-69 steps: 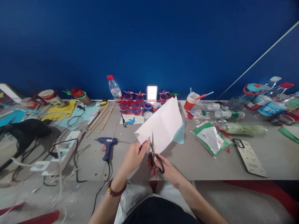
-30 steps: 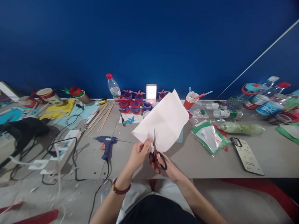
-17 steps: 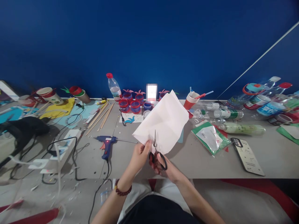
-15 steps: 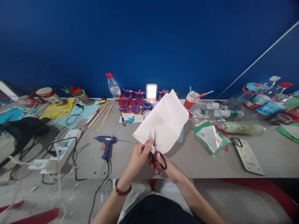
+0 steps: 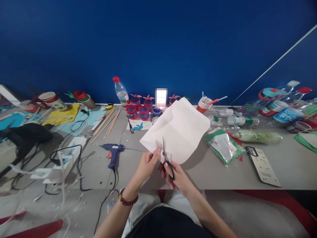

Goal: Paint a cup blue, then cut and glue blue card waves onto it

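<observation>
A large white sheet of paper hangs tilted above the table's front part. My left hand pinches its near left edge between thumb and fingers. Black-handled scissors are in my right hand, with thumb and fingers through the handles. Their blades point away from me and lie over the paper near its lower edge, close to my left thumb. Whether the paper sits between the blades is hard to make out. Left of my hands lies a blue glue gun on the table.
Behind the paper stand several red-and-blue rings and a clear bottle. Wooden sticks and a white power strip lie left. At right are paper cups, a green packet, a phone and several plastic bottles.
The paper's far right part has swung right and lower, spreading flatter. The scissors' handles have come closer together in my right hand. My left hand keeps its pinch in nearly the same place.
</observation>
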Tool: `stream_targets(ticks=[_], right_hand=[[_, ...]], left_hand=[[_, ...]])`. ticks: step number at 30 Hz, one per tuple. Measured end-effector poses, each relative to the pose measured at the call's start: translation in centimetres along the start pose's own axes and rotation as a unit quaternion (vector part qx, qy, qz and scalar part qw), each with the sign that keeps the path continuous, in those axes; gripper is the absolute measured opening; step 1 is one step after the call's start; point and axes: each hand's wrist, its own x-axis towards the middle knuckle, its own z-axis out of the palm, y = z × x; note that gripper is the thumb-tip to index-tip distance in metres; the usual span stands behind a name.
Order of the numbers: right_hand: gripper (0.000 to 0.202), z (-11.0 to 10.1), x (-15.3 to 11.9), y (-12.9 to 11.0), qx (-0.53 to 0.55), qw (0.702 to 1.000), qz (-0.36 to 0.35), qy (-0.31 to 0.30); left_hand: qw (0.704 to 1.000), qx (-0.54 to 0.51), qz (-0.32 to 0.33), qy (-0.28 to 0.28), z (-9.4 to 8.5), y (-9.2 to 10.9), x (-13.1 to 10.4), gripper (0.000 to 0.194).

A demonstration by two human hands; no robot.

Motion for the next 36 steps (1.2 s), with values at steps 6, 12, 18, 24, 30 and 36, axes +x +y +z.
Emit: stream_targets(ticks=[6,12,18,24,30,36], right_hand=[[0.063,-1.3,-0.6,-1.3,-0.024,0.995,0.036,-0.092],[0.058,-2.4,-0.4,-1.7,-0.052,0.992,0.035,-0.11],[0.058,-2.5,-0.4,-2.4,-0.106,0.991,0.036,-0.073],[0.054,-2.8,-0.3,-1.8,-0.135,0.99,0.013,-0.043],[0.049,-2.9,0.3,0.0,-0.132,0.991,-0.03,-0.005],[0.05,-3.1,0.8,1.3,-0.115,0.993,-0.035,0.006]], left_hand=[[1.0,0.017,0.006,-0.023,-0.7,-0.3,0.3,0.05],[0.998,-0.014,0.002,-0.057,-0.9,0.2,0.5,0.049],[0.998,-0.027,0.002,-0.051,-0.9,0.2,0.7,0.049],[0.995,-0.054,-0.007,-0.083,-0.8,0.4,0.8,0.052],[0.992,-0.068,-0.023,-0.107,-0.8,0.3,1.0,0.054],[0.99,-0.049,-0.039,-0.127,-1.1,0.0,1.4,0.051]])
